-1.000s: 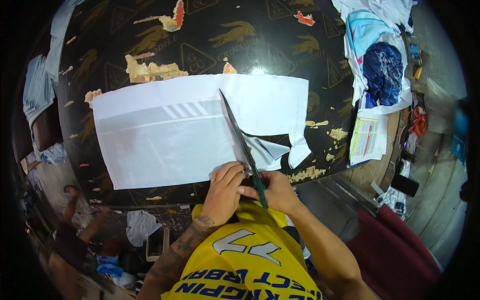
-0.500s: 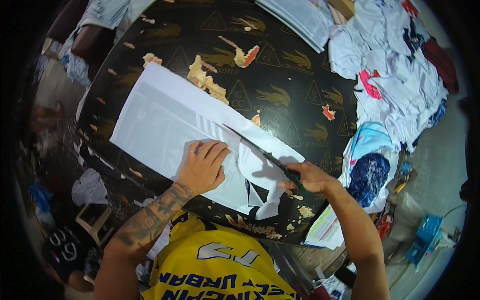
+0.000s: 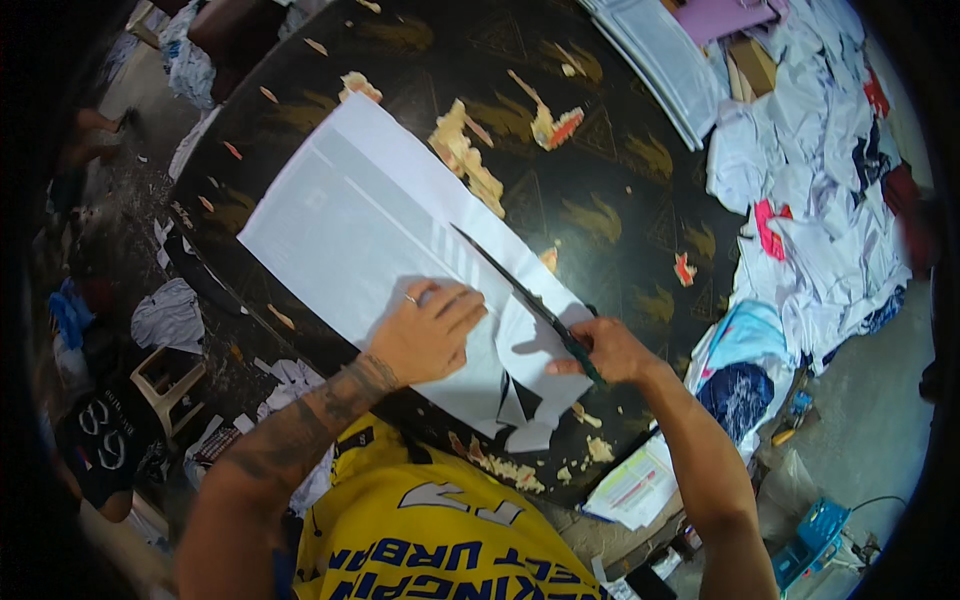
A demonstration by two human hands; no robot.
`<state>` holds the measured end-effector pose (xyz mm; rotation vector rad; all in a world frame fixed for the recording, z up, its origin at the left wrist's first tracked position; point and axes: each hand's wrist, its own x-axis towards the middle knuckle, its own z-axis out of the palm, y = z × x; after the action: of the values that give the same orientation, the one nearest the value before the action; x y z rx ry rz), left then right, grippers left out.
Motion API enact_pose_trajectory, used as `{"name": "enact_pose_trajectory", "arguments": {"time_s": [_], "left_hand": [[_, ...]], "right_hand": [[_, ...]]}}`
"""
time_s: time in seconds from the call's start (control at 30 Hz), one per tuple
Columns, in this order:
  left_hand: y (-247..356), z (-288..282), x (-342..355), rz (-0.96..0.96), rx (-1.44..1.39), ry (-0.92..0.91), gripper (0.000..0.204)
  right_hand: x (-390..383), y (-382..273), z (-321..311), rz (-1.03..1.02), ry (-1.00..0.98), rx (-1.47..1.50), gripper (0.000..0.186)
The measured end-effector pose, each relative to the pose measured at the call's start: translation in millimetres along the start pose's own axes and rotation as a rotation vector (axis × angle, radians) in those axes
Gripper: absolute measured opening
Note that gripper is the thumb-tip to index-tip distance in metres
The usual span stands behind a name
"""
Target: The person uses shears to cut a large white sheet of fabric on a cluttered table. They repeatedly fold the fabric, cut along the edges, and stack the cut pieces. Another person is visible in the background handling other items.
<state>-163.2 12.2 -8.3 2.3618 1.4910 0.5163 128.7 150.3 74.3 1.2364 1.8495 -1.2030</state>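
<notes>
A large white sheet with faint grey printing (image 3: 340,210) lies slantwise on the dark tabletop. I cannot tell whether it is paper or cloth. My left hand (image 3: 430,330), ringed, rests on top of it, fingers loosely extended and pressing down. My right hand (image 3: 610,350) is closed round the dark green handles of large scissors (image 3: 520,292). Their long blades reach across the sheet toward the upper left. Beside the blades a cut flap (image 3: 535,365) of the sheet curls up, and a small black-and-white piece (image 3: 515,402) shows under it near the table's front.
The black table (image 3: 610,190) has gold crocodile prints and peeled patches (image 3: 465,155). White garments (image 3: 800,180) are heaped at the right, with folded clear-wrapped sheets (image 3: 660,65) at the far edge. Printed papers (image 3: 635,485) lie by my right forearm. A plastic stool (image 3: 165,385) stands lower left.
The whole view has shifted, so table and sheet appear turned slightly. The scissors remain in my right hand at the same cut, and my left hand still presses the sheet.
</notes>
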Motion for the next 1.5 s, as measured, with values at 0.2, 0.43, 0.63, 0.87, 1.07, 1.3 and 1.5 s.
{"name": "enact_pose_trajectory", "arguments": {"time_s": [0.2,0.43,0.63,0.87,1.07,1.3,1.5], "left_hand": [[-2.0,3.0,-0.3,0.009,-0.053,0.036,0.044],[-6.2,0.9,-2.5,0.015,-0.083,0.006,0.056],[-10.9,-0.4,-1.4,0.008,-0.128,0.0,0.057],[-13.5,-2.3,-5.2,0.017,-0.237,-0.1,0.055],[-15.2,-2.0,-7.2,-0.028,-0.334,-0.056,0.054],[-17.5,-13.2,-1.0,-0.065,-0.449,-0.048,0.054],[-16.6,-19.2,0.1,-0.07,-0.433,-0.049,0.056]], "right_hand": [[18.6,-29.7,-11.9,-0.011,-0.016,0.029,0.079],[47.3,-63.7,-21.0,-0.073,0.037,0.042,0.083],[66.9,-94.0,-30.0,-0.044,0.033,0.021,0.085],[88.4,-128.8,-41.0,-0.014,0.052,0.037,0.086],[102.5,-159.9,-53.0,0.023,0.032,0.046,0.079],[120.0,-174.8,-58.4,-0.004,0.067,-0.011,0.077],[119.1,-143.3,-43.6,-0.086,0.254,0.092,0.071]]}}
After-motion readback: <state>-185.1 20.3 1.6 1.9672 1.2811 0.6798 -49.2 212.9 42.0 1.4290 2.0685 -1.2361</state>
